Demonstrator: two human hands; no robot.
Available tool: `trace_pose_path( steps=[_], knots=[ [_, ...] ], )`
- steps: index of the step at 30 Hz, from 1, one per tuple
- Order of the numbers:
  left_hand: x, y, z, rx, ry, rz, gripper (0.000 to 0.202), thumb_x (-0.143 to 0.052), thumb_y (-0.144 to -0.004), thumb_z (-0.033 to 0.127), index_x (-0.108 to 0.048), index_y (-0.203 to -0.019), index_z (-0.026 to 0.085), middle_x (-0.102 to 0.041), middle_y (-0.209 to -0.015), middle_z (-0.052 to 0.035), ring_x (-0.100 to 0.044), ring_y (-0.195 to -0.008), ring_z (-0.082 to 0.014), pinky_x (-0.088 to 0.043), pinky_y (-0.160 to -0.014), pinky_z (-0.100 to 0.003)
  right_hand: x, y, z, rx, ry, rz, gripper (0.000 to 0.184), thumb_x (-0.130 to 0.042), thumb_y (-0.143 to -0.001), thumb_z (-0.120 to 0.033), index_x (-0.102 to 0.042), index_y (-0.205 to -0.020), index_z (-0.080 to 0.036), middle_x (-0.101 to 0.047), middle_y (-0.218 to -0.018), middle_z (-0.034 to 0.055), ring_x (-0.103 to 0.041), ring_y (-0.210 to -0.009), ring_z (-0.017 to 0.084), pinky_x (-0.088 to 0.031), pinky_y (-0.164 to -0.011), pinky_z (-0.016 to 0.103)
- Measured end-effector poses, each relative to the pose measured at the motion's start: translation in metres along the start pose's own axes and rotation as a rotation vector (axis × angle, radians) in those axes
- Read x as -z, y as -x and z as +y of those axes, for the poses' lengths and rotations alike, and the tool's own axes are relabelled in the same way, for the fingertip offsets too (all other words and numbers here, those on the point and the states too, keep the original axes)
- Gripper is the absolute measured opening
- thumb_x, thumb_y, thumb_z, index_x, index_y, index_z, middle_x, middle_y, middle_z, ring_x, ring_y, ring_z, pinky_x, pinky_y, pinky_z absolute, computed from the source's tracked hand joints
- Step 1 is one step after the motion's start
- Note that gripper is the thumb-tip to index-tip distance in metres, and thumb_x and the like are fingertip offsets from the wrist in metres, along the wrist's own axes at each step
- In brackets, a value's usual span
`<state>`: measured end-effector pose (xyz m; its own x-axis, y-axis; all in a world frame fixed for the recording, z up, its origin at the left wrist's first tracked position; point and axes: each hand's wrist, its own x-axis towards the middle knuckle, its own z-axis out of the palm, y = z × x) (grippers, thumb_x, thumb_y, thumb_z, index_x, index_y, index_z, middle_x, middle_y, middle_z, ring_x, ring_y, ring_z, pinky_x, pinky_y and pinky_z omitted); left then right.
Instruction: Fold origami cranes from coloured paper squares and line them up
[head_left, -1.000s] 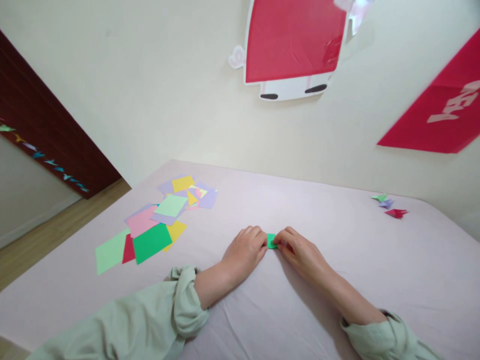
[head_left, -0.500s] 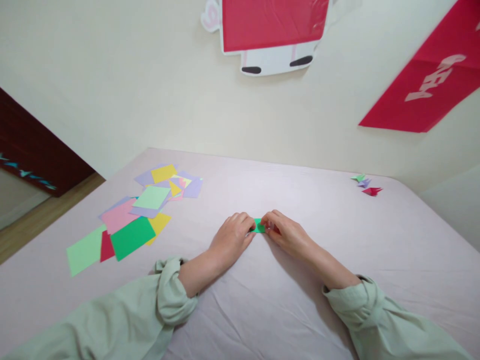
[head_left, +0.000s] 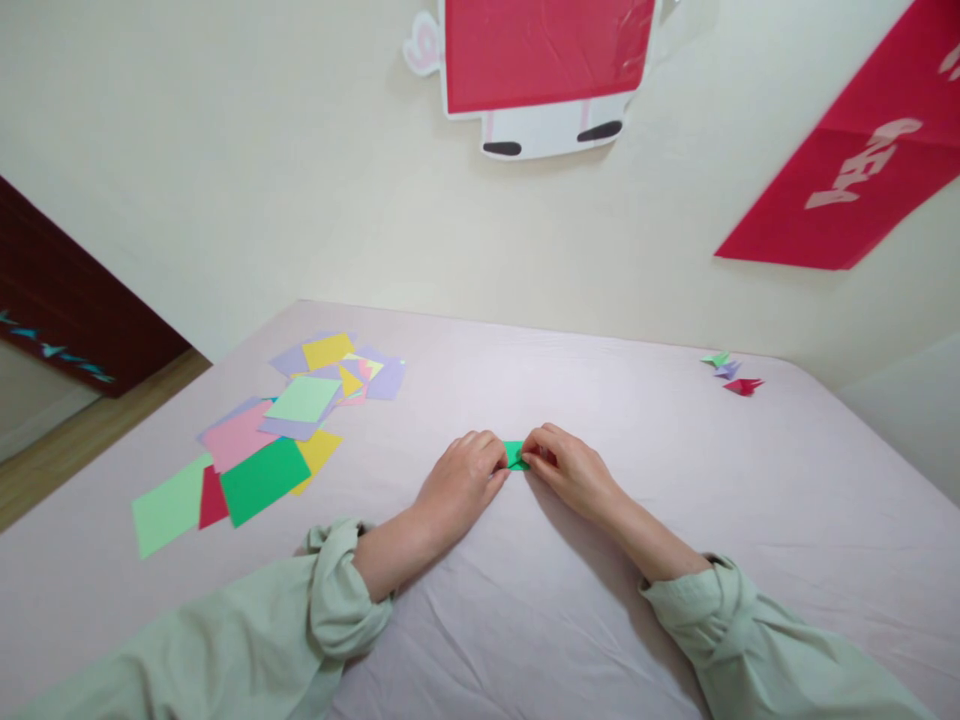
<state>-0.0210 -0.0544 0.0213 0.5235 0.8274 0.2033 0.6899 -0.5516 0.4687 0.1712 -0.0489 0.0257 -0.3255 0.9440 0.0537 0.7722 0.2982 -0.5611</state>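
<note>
Two hands, the left hand [head_left: 463, 485] and the right hand [head_left: 571, 474], pinch opposite ends of a small green paper [head_left: 514, 454], which lies between them on the pale cloth [head_left: 487, 630]. Because the fingers cover both ends, an edge could slip out of line unseen. Uneven pulling from either side might skew or tear it, and the wrinkled cloth may give under pressure, leaving any crease weak.
</note>
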Motion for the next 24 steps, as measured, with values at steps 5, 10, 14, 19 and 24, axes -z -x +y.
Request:
trace_pose_path(
  steps=[5,10,14,19,24],
  knots=[
    [0.002,0.003,0.001,0.001,-0.019,-0.016,0.003,-0.053,-0.089,0.018,-0.055,-0.086,0.02,-0.06,-0.09,-0.0029,-0.054,-0.089,-0.0197,-0.045,-0.081,-0.034,-0.004,-0.003,-0.001,-0.058,0.018,0.019,0.009,-0.051,-0.086,-0.018,-0.059,-0.083,-0.021,-0.058,-0.082,-0.0009,-0.054,-0.073,0.013,-0.033,-0.064,0.023],
    [0.002,0.006,0.003,-0.051,-0.074,-0.048,0.008,-0.049,-0.092,0.016,-0.057,-0.091,0.019,-0.062,-0.095,-0.0047,-0.056,-0.093,-0.02,-0.047,-0.086,-0.035,-0.004,-0.005,-0.005,-0.116,0.024,0.013,0.007,-0.053,-0.085,-0.019,-0.059,-0.083,-0.021,-0.061,-0.081,-0.0007,-0.054,-0.072,0.013,-0.032,-0.063,0.024],
    [0.001,0.011,0.006,-0.072,-0.103,-0.052,0.012,-0.046,-0.093,0.018,-0.057,-0.095,0.019,-0.063,-0.096,-0.0054,-0.057,-0.094,-0.0203,-0.049,-0.086,-0.037,-0.005,-0.006,-0.009,-0.148,0.029,0.016,0.007,-0.052,-0.084,-0.018,-0.059,-0.081,-0.021,-0.061,-0.079,-0.0005,-0.054,-0.068,0.013,-0.031,-0.06,0.024],
    [0.001,0.015,0.009,-0.086,-0.113,-0.085,0.023,-0.049,-0.092,0.018,-0.053,-0.114,0.021,-0.061,-0.107,-0.0065,-0.056,-0.101,-0.0214,-0.048,-0.09,-0.039,-0.007,-0.006,-0.01,-0.171,0.036,0.034,0.006,-0.053,-0.083,-0.02,-0.058,-0.079,-0.021,-0.062,-0.079,-0.0009,-0.054,-0.068,0.012,-0.03,-0.059,0.023],
    [-0.001,0.016,0.011,-0.067,-0.205,-0.124,0.025,-0.054,-0.089,0.019,-0.054,-0.114,0.018,-0.059,-0.105,-0.0088,-0.055,-0.099,-0.0239,-0.049,-0.087,-0.039,-0.007,-0.005,-0.011,-0.188,0.047,0.054,0.005,-0.054,-0.082,-0.02,-0.056,-0.078,-0.021,-0.062,-0.078,-0.0009,-0.054,-0.068,0.013,-0.029,-0.058,0.023]
  ],
)
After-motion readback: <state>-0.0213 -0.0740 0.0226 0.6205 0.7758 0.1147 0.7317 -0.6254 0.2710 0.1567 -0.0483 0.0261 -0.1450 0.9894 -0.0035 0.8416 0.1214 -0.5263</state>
